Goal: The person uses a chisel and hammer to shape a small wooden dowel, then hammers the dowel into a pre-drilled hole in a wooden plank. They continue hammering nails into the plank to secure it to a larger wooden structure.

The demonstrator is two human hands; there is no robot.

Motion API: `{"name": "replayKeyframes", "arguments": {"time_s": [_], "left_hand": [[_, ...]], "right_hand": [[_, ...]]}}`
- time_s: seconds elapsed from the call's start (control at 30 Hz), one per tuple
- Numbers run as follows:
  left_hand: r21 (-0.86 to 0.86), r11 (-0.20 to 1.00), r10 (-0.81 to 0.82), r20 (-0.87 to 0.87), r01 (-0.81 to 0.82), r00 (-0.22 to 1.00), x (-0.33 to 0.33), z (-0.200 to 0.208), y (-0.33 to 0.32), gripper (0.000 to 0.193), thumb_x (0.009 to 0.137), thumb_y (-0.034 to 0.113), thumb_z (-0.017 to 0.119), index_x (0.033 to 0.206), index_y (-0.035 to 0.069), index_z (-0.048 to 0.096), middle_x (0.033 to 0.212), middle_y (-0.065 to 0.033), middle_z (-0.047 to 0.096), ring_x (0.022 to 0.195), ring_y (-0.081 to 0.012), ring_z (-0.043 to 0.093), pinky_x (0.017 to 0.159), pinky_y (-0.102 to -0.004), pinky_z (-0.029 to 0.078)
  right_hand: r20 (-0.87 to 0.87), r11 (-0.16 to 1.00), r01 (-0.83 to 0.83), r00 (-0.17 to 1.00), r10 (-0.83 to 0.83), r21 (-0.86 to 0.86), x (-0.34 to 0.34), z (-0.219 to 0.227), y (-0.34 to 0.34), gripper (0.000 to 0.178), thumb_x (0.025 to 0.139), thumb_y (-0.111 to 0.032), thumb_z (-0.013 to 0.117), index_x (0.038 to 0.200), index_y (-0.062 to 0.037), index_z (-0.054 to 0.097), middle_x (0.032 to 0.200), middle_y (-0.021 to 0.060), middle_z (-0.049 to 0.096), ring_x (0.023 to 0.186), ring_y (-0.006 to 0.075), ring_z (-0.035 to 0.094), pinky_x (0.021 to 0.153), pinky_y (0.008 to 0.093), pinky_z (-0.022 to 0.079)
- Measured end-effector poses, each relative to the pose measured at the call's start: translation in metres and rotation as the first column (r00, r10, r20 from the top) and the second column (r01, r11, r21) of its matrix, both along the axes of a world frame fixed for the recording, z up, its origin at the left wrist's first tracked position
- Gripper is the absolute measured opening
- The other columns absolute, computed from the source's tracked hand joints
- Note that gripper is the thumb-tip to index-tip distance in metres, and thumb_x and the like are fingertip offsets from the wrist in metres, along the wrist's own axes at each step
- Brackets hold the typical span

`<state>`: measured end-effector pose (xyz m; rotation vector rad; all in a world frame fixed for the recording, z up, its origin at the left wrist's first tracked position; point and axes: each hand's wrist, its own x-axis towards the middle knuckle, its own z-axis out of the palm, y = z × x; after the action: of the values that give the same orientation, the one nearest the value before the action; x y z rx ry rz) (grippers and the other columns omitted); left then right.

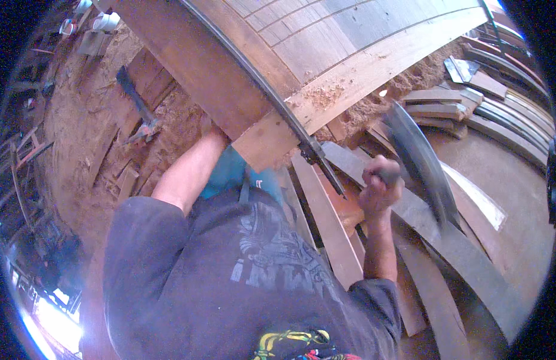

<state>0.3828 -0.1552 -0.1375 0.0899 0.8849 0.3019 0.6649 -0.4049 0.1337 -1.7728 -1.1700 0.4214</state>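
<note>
A large wooden panel (326, 42) with tile-like grooves lies in front of me, framed by wide boards. Across it runs a long black bar clamp (248, 66), its screw end sticking out past the near edge toward my right hand. My right hand (383, 183) is closed in a fist around something with a dark rounded end, perhaps a handle; the rest is hidden by the fingers. My left hand (209, 125) reaches to the panel's left edge, mostly hidden at the board's side, so its fingers do not show. Wood shavings (323, 96) lie on the frame's near corner.
A curved grey strip (425, 168), partly blurred, stands right of my right hand. Long boards (458, 258) lie beneath and beside it. Stacked wood strips (440, 105) fill the far right. Sawdust and an axe-like tool (137, 99) lie at left, with white buckets (105, 22) beyond.
</note>
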Motion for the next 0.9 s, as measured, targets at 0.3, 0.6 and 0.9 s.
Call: {"name": "replayKeyframes", "arguments": {"time_s": [0.3,0.6,0.9], "left_hand": [[0.006,1.000,0.025,-0.008,-0.025,1.000,-0.003,-0.002,0.000,0.030,0.100,0.028,0.064,0.119,0.006,0.073,0.122,-0.0111,0.074,0.118,-0.0282,0.067,0.111,-0.0472,0.049],[0.006,0.999,0.035,-0.012,-0.034,0.999,-0.005,-0.003,-0.005,0.031,0.101,0.029,0.063,0.119,0.006,0.073,0.122,-0.0109,0.074,0.118,-0.0278,0.067,0.111,-0.0468,0.049],[0.016,0.999,0.036,-0.016,-0.036,0.999,-0.002,-0.006,-0.002,0.032,0.101,0.030,0.063,0.120,0.006,0.073,0.123,-0.0107,0.074,0.118,-0.0273,0.067,0.110,-0.0463,0.049]], "right_hand": [[0.230,0.774,0.058,0.966,0.116,-0.630,0.004,-0.029,0.001,0.023,0.102,-0.028,0.068,0.098,-0.0076,0.058,0.074,0.0219,0.067,0.068,0.0448,0.068,0.059,0.0530,0.053],[0.236,0.787,0.020,0.958,0.160,-0.616,-0.015,-0.057,-0.013,0.028,0.101,-0.031,0.070,0.096,-0.0057,0.060,0.072,0.0228,0.066,0.068,0.0453,0.067,0.059,0.0520,0.050],[0.042,0.989,-0.099,0.994,0.104,-0.110,-0.017,-0.028,-0.006,0.034,0.106,-0.033,0.057,0.092,-0.0020,0.058,0.072,0.0219,0.063,0.070,0.0394,0.070,0.060,0.0484,0.051]]}}
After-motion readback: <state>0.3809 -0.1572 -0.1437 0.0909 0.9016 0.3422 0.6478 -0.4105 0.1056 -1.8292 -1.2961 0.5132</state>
